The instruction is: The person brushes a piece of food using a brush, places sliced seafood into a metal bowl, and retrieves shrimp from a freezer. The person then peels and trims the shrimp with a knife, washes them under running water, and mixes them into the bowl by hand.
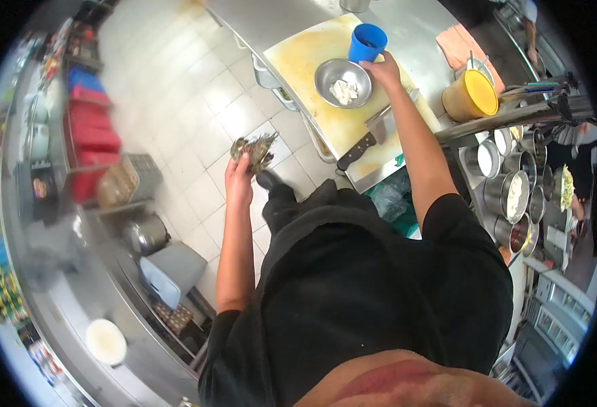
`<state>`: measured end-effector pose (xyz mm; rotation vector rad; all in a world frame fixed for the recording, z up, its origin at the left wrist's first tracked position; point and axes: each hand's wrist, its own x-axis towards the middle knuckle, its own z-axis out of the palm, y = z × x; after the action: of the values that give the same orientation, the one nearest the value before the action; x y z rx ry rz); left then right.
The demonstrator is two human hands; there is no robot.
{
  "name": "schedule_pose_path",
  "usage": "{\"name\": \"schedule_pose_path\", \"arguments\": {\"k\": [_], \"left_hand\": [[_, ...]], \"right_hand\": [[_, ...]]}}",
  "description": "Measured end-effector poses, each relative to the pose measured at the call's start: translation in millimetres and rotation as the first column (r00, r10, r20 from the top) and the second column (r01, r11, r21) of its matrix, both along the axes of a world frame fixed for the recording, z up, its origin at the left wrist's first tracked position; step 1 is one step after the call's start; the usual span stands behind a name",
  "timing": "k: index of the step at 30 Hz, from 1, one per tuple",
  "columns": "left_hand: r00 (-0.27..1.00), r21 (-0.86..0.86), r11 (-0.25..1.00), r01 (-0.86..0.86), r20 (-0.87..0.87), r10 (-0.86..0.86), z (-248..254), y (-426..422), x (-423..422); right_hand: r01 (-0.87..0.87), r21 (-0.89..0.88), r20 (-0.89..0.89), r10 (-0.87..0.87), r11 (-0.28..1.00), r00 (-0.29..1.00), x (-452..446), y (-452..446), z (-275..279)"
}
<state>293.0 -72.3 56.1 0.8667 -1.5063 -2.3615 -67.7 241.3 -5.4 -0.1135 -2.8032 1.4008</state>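
My left hand (239, 180) is closed around a greyish-brown clump with thin spiky ends that looks like shrimp shells (261, 150), held out over the tiled floor. My right hand (384, 70) is at the lower side of a blue cup (367, 45), its fingers curled against it and partly hidden. Right beside that hand, a steel bowl (324, 83) sits on the cutting board (298, 54) with whitish pieces (343, 92) in it. A cleaver with a black handle (357, 151) lies on the board, its blade partly under my right forearm.
A yellow-lidded tub (471, 95) and an orange cloth (461, 47) are right of the board. Steel pots of food (507, 195) stand farther right. Below the board's left edge is a white container (266, 73). A grey bin (176, 271) and steel counter (119, 271) line the left.
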Motion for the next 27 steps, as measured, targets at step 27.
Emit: {"name": "schedule_pose_path", "arguments": {"k": [27], "left_hand": [[0.184, 0.011, 0.186, 0.982, 0.087, -0.979, -35.9, -73.0, -406.1]], "right_hand": [[0.081, 0.136, -0.156, -0.060, 0.987, 0.986, 89.8, -228.7, 70.3]]}}
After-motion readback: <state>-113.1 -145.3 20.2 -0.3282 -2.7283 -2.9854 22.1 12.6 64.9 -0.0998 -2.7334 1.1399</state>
